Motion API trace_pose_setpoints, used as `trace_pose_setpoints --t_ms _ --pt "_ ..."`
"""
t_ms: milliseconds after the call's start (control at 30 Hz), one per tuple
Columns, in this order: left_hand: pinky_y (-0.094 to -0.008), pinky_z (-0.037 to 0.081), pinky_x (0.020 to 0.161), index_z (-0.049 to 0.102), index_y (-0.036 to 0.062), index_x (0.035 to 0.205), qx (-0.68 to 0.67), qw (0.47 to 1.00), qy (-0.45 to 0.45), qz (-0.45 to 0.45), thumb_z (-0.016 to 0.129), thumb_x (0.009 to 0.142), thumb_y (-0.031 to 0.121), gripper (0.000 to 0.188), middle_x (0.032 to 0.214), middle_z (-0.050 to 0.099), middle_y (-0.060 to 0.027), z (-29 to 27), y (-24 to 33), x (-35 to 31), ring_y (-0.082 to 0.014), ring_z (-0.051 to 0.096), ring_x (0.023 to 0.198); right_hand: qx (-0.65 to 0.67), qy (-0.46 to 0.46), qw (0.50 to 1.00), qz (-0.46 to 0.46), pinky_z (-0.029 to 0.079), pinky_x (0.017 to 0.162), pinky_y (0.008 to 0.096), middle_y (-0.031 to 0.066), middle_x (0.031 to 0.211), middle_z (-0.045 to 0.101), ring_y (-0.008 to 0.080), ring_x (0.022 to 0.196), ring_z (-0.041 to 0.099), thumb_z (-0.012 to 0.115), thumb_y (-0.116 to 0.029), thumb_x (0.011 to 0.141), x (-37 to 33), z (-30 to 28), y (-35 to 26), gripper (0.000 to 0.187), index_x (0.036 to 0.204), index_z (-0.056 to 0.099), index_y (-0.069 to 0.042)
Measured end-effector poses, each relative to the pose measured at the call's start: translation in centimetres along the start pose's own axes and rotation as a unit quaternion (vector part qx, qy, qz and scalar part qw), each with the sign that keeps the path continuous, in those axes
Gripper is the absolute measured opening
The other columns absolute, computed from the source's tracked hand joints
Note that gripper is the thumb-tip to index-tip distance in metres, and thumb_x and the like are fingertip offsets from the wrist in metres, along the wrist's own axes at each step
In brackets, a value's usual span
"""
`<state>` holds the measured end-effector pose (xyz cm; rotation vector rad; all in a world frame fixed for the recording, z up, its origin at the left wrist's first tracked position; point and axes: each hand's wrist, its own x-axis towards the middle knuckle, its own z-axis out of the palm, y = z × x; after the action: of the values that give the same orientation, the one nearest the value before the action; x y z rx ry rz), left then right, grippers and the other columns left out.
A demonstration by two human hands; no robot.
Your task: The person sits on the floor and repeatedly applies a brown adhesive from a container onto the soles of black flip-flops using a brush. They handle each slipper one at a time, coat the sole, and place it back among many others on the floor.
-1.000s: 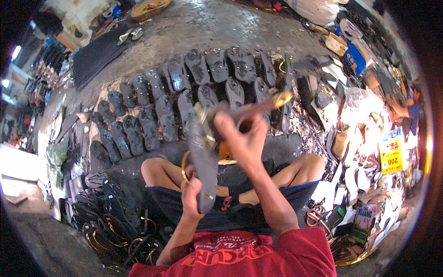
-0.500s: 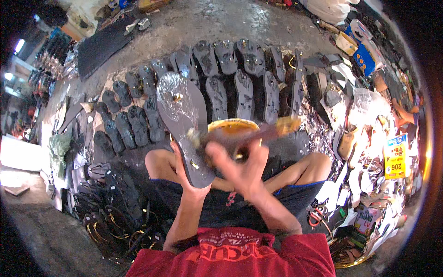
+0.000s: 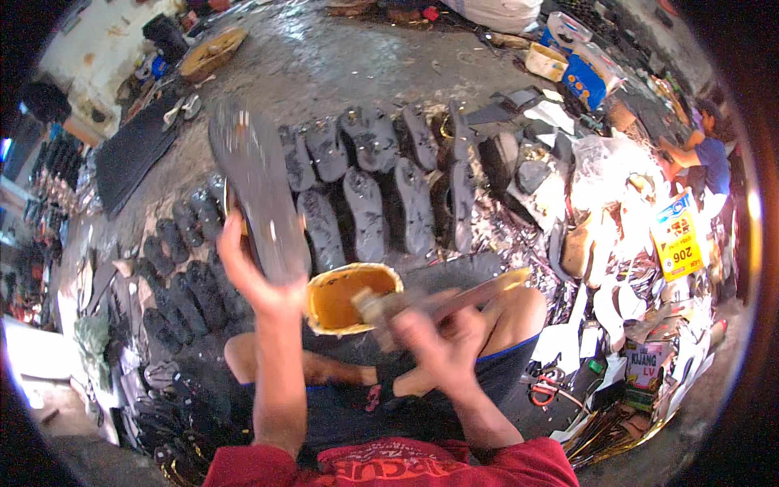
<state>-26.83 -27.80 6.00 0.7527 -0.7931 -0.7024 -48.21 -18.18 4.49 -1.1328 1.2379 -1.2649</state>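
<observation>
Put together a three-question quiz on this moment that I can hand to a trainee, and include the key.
1. Multiple choice: which hand grips the brush-like tool?
A) the left hand
B) the right hand
C) neither

2. True or false: in the picture, the bowl with amber contents is to the left of the raised dark sole.

3. Fill in the blank: beyond the bowl, other soles are laid out on the ground in ____.

Key:
1. B. It grips the tool by the handle; the pale head is blurred.
2. False. The bowl is to the right of that sole.
3. Rows.
</observation>
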Motion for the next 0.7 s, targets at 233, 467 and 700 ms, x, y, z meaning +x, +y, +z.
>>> trace_pose_setpoints --t_ms 233,467,700 --pt "-0.0573 0.053 0.101 0.06 0.0025 0.127 -0.286 0.839 0.025 -0.463 0.054 0.103 0.032 0.038 0.125 0.067 -0.0165 8.6 -24.3 11.1 -0.0353 0.065 0.116 -0.015 0.326 0.943 0.07 0.046 0.09 0.029 0.0029 0.107 0.064 0.0097 0.099 0.056 0.072 -0.021 0.1 4.6 -10.2 4.8 0.027 0.115 0.063 0.0" --pt "-0.0563 0.039 0.118 0.052 -0.0009 0.137 -0.288 0.794 0.172 -0.507 0.038 0.111 0.035 0.046 0.143 0.055 -0.023 9.1 -32.0 7.6 -0.0381 0.05 0.136 -0.011 0.297 0.955 0.02 0.047 0.089 0.029 0.0022 0.107 0.065 0.0102 0.095 0.057 0.07 -0.021 0.102 4.3 -10.6 8.0 0.028 0.117 0.064 0.001" --pt "-0.037 0.051 0.104 0.063 0.0012 0.131 -0.013 0.932 -0.149 -0.331 0.063 0.104 0.021 0.033 0.13 0.067 -0.0093 -6.1 -3.4 -11.8 -0.0191 0.065 0.117 -0.619 0.099 0.778 -0.035 0.042 0.114 0.0431 0.0205 0.154 0.05 0.036 0.135 0.052 0.044 -0.025 0.108 5.6 -8.8 8.1 0.053 0.155 0.043 -0.001"
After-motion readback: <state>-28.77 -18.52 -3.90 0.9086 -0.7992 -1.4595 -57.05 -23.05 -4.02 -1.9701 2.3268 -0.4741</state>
